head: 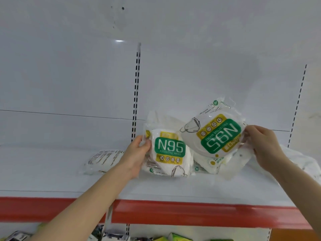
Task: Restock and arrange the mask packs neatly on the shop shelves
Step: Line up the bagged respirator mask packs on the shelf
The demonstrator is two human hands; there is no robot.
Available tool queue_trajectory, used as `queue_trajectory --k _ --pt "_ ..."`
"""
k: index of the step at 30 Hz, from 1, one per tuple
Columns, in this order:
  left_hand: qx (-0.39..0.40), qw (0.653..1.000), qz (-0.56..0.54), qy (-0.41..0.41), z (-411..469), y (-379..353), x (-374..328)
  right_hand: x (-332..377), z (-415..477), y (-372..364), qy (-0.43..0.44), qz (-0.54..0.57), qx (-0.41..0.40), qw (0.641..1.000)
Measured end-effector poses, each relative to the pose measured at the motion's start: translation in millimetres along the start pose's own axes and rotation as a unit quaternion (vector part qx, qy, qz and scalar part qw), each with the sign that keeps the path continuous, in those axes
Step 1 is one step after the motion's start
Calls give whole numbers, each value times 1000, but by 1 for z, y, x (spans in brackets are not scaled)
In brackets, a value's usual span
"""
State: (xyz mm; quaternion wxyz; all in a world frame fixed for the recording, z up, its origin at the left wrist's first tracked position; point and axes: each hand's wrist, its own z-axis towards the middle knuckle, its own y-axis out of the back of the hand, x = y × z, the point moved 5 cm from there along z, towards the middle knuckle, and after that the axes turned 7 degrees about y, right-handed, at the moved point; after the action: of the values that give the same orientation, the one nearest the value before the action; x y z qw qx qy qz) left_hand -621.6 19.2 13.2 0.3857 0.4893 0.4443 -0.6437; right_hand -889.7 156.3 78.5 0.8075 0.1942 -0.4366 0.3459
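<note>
Two N95 mask packs are being held over a white shop shelf (pixel 52 173), one in each hand. The upright mask pack (pixel 169 148) is standing on the shelf near its middle, with its green label facing the camera and reading the right way up. The left hand (pixel 139 151) is gripping this pack by its left edge, with the thumb in front of the plastic and the rest of the fingers hidden behind it. The upside-down mask pack (pixel 218 134) is sitting just to the right, tilted and raised above the shelf, its label inverted. The right hand (pixel 262 145) is pinching its right edge, the fingers (pixel 250 130) curling over the wrapper.

Under the raised pack, another pack (pixel 213 164) is lying on the shelf. A flat pack (pixel 100 160) is lying printed side down toward the left end of the shelf, just beside the left wrist. More crumpled clear wrapping (pixel 300 162) is lying toward the right end, behind the right wrist.

A red strip (pixel 173 213) is running along the shelf's front edge. A white back panel (pixel 69 75) is rising behind, crossed by a slotted upright (pixel 136 93). Below the front edge, boxed goods (pixel 111 236) are showing on a lower shelf, too cropped to identify.
</note>
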Motion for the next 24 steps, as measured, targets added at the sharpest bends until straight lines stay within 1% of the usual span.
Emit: queue_trajectory --k 2,5,7,9,10,12,13,14,15,16,17,19,21,22,24 --pt "-19 999 30 11 3 -7 10 -6 2 9 -5 -4 6 1000" --pt "-87 991 102 11 6 -3 15 -19 5 14 -14 -18 26 999" --pt "-126 982 144 -7 4 1 12 -27 7 14 -24 -21 37 999" --pt "-157 965 203 -55 -1 2 6 -31 8 13 -35 -13 43 998" --pt "-177 950 238 -92 -5 2 2 -32 8 11 -36 -10 48 998" --pt "-215 912 290 -194 -20 -4 -9 -32 9 7 -27 -6 68 997" --pt "-221 893 301 -253 -29 -11 -15 -31 9 4 -18 -4 81 997" --pt "-212 877 306 -304 -38 -20 -21 -28 8 1 -9 -3 95 995" --pt "-191 868 310 -339 -44 -30 -25 -26 9 -2 2 -2 109 994" --pt "-161 865 316 -354 -48 -41 -27 -23 10 -5 13 1 124 992" --pt "-128 869 323 -352 -52 -52 -29 -20 10 -7 25 5 137 990" --pt "-56 891 323 -314 -54 -73 -32 -16 12 -11 38 22 158 986" --pt "4 913 293 -284 -54 -89 -33 -17 14 -12 25 47 171 984" --pt "12 920 271 -283 -54 -93 -33 -18 15 -11 4 78 174 982" --pt "-8 934 222 -279 -51 -94 -32 -24 19 -5 -56 183 181 965"
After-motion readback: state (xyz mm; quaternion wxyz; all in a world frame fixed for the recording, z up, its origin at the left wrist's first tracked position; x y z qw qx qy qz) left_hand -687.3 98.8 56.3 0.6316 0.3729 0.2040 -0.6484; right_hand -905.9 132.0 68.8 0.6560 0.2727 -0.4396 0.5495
